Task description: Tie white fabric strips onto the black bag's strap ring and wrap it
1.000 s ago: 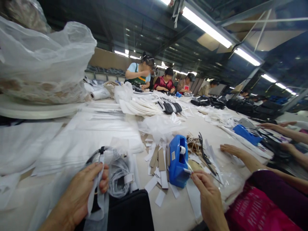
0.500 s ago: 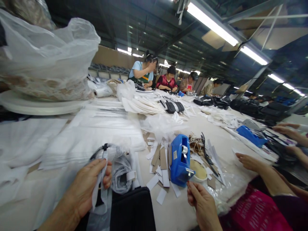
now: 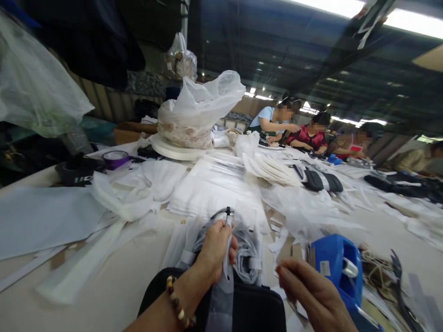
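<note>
My left hand [image 3: 217, 251] is closed on a pale translucent wrapping strip [image 3: 226, 263], with a small black strap end showing above the fingers. Below it lies a black bag [image 3: 259, 306], crossed by a greyish see-through band. A coil of plastic-wrapped strap [image 3: 247, 258] rests at the bag's far edge. My right hand [image 3: 308, 286] hovers right of the bag, fingertips pinched together; what they hold, if anything, is too small to make out. Close beside that hand stands a blue tape dispenser [image 3: 335, 263].
White foam sheets [image 3: 214, 184] are stacked ahead. Behind them sits a large plastic bag [image 3: 200, 110] on a white roll. A grey sheet [image 3: 44, 216] and purple tape roll [image 3: 116, 159] lie left. String [image 3: 375, 265] and scissors-like black handles lie right. Several people work across the table.
My view has swung left, so the dispenser appears further right. My right hand has come away from the dispenser's front toward the bag. The left hand keeps its grip on the strip.
</note>
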`<state>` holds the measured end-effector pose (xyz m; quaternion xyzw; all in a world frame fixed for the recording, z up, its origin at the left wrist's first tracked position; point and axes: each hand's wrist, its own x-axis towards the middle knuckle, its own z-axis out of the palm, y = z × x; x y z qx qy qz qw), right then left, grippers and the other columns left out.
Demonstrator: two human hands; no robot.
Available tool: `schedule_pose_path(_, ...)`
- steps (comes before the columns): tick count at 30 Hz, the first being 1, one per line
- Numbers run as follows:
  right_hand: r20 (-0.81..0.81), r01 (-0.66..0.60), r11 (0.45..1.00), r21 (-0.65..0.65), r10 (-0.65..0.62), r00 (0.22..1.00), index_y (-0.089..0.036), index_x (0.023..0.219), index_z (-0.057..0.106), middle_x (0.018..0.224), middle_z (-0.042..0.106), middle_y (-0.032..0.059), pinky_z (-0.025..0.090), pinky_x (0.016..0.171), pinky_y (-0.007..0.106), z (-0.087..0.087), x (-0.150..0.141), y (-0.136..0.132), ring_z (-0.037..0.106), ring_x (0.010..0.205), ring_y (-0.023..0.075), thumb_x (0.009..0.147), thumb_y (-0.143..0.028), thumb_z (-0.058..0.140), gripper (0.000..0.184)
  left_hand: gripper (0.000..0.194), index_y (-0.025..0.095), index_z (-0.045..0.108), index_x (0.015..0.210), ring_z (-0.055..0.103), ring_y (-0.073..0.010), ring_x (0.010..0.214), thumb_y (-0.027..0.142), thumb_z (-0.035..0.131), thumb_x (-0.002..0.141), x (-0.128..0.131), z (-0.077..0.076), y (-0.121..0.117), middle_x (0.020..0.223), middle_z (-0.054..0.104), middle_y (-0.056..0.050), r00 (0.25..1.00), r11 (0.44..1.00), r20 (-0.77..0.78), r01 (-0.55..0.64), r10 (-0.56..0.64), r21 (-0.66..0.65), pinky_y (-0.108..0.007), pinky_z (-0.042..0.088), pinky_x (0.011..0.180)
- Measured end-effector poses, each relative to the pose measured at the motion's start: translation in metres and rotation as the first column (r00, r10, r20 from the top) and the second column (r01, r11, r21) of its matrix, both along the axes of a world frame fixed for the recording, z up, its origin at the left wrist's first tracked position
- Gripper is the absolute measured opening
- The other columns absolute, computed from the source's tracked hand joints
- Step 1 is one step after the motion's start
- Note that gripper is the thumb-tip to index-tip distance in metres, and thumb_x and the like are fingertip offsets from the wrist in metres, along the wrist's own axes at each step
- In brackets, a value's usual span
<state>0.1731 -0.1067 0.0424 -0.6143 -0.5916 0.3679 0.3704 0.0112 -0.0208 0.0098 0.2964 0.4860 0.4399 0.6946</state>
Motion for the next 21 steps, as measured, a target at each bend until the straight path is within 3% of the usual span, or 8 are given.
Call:
schedule_pose_path(3,-0.031,-0.203,0.978,0.046,0.204,0.978,-0.018,0.07,0.056,0.059,0.047,-0.0027,0.035,0.052,0.021,0.011,-0.022,0.05,0.042,0.054,0.0096,0.081,-0.047,0.051,0.032,0.011,0.019,0.046,0.085,0.034,-0.0085,0.032,0.019,0.036,0.082,-0.002,0.002,-0.001,0.044,0.044,0.006,0.998,1.0,0.053,0.026,-0.026,0.001,-0.017,0.028,0.031)
schedule_pose_path(8,-0.086,-0.377,0.925,-0.055,0.372,0.924,-0.016,0.072,0.054,0.055,0.041,-0.0053,0.029,0.05,0.022,-0.001,-0.04,0.102,0.037,0.052,0.0085,0.078,-0.045,0.053,0.029,0.009,0.019,0.045,0.08,0.033,-0.0082,0.032,0.022,0.038,0.083,-0.005,0.003,-0.002,0.044,0.043,0.006,0.994,0.999,0.101,0.035,-0.035,0.003,-0.017,0.028,0.03)
schedule_pose_path(14,0.037,-0.332,0.929,-0.166,0.342,0.939,-0.017,0.063,0.053,0.051,0.041,-0.0054,0.024,0.047,0.022,-0.007,-0.047,0.121,0.034,0.049,0.0079,0.076,-0.041,0.053,0.028,0.016,0.018,0.047,0.081,0.035,-0.0086,0.031,0.021,0.033,0.087,-0.003,-0.001,0.0,0.044,0.044,0.006,0.997,1.0,0.082,0.014,-0.014,0.002,-0.016,0.029,0.029)
schedule_pose_path(21,-0.02,-0.255,0.918,-0.303,0.261,0.965,-0.016,0.056,0.05,0.042,0.04,-0.0062,0.02,0.041,0.021,-0.005,-0.054,0.13,0.032,0.039,0.0061,0.072,-0.036,0.056,0.026,0.02,0.019,0.048,0.075,0.038,-0.0103,0.031,0.018,0.031,0.086,0.001,-0.002,-0.001,0.046,0.046,0.004,0.996,0.998,-0.091,-0.012,0.018,0.068,-0.019,0.031,0.03)
